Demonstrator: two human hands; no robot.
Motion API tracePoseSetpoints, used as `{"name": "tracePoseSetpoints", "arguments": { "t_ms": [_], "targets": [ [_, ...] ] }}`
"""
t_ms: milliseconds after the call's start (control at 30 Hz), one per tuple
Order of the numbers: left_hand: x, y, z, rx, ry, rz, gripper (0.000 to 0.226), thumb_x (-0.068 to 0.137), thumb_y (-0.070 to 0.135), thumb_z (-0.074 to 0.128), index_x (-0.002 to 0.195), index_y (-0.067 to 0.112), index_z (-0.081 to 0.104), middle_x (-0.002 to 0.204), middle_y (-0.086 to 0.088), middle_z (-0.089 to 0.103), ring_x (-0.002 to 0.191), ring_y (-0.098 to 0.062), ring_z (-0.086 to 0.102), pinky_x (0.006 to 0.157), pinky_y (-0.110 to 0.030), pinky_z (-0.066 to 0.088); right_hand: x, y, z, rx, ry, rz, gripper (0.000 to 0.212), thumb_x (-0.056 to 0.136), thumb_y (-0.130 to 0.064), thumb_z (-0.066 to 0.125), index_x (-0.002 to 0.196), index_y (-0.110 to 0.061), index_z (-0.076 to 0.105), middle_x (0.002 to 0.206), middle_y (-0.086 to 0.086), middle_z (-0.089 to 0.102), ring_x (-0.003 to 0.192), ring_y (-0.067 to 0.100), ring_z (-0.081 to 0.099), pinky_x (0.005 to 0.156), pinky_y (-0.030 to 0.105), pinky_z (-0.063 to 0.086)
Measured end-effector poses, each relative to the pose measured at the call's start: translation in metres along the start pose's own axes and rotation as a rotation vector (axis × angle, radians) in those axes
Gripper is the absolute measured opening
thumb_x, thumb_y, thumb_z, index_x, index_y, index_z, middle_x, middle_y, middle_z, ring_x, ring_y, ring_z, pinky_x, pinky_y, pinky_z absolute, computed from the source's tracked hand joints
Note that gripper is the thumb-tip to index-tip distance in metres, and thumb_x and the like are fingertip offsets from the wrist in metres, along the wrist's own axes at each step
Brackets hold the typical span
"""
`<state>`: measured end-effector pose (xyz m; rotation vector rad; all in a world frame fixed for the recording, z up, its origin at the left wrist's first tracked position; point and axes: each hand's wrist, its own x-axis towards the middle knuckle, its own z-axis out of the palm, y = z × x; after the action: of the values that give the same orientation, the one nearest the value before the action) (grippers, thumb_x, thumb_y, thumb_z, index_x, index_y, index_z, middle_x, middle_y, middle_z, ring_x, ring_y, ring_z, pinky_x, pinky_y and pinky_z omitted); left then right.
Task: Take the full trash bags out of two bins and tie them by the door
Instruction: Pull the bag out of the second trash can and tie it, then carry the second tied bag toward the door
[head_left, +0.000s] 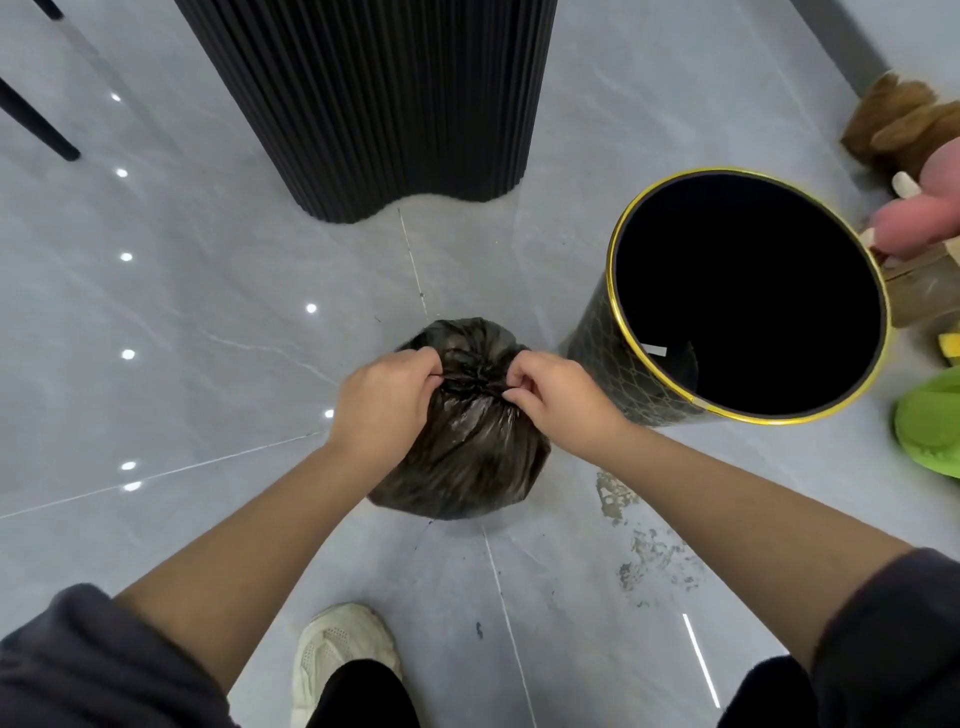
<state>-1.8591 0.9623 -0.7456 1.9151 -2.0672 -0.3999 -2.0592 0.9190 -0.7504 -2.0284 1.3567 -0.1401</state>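
Hands: my left hand (387, 402) and right hand (558, 402) both pinch the trash bag's (467, 462) gathered neck, fingers (422, 362) curled.
Trash bag: on the grey floor (208, 364) under them; glossy, crinkled film, probably soft, light, slippery; grip the neck.
Bin (597, 338): two o'clock, just beside; rigid, gold-rimmed.
Column (389, 93): twelve o'clock, ribbed black.

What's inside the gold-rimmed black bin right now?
No bag shows over the rim of the bin; its inside is black, with a small white strip on the near inner wall. The bottom is too dark to make out.
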Motion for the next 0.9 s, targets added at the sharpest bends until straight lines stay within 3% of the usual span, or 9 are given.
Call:
{"name": "tracePoseSetpoints", "arguments": {
  "t_ms": [67, 167, 500, 700, 900],
  "targets": [
    [-0.001, 0.000, -0.023, -0.004, -0.024, -0.021, 0.010, 0.091, 0.017, 0.058, 0.086, 0.011, 0.064, 0.075, -0.002, 0.065, 0.068, -0.022, 0.059, 0.056, -0.031, 0.044, -0.006, -0.018, -0.010, 0.036, -0.020, 0.000, 0.009, 0.089, -0.017, 0.062, 0.096, -0.012, 0.059, 0.079, -0.001, 0.056, 0.074, 0.015, 0.050, 0.071, 0.029, 0.042],
    [-0.009, 0.009, -0.065, -0.006, -0.058, -0.047, 0.009, 0.091, 0.017, 0.058, 0.084, 0.012, 0.063, 0.074, -0.001, 0.064, 0.066, -0.022, 0.058, 0.055, -0.030, 0.042, -0.019, -0.051, -0.033, 0.016, -0.007, -0.001, 0.017, 0.090, -0.015, 0.060, 0.104, -0.008, 0.066, 0.091, 0.005, 0.059, 0.083, 0.019, 0.054, 0.079, 0.030, 0.042],
    [-0.034, 0.064, -0.270, -0.043, -0.034, -0.155, 0.007, 0.085, 0.013, 0.067, 0.078, 0.012, 0.064, 0.067, 0.001, 0.064, 0.058, -0.020, 0.058, 0.052, -0.024, 0.034, -0.069, -0.213, -0.184, -0.065, -0.044, -0.016, 0.011, 0.088, -0.023, 0.062, 0.090, -0.013, 0.067, 0.107, 0.003, 0.059, 0.106, 0.024, 0.052, 0.091, 0.042, 0.040],
    [-0.048, 0.084, -0.398, -0.087, -0.065, -0.201, 0.007, 0.083, 0.013, 0.068, 0.077, 0.015, 0.065, 0.067, 0.003, 0.064, 0.056, -0.016, 0.057, 0.054, -0.023, 0.034, -0.100, -0.315, -0.258, -0.123, -0.117, -0.057, 0.007, 0.091, -0.025, 0.057, 0.088, -0.019, 0.058, 0.093, -0.007, 0.058, 0.098, 0.020, 0.052, 0.085, 0.036, 0.036],
    [-0.057, 0.043, -0.485, -0.107, -0.143, -0.225, 0.006, 0.087, 0.020, 0.062, 0.082, 0.019, 0.064, 0.074, 0.006, 0.065, 0.064, -0.016, 0.059, 0.054, -0.025, 0.039, -0.095, -0.414, -0.277, -0.134, -0.177, -0.034, 0.012, 0.091, -0.024, 0.057, 0.083, -0.025, 0.048, 0.087, -0.008, 0.054, 0.092, 0.018, 0.052, 0.082, 0.032, 0.032]
  ]
}}
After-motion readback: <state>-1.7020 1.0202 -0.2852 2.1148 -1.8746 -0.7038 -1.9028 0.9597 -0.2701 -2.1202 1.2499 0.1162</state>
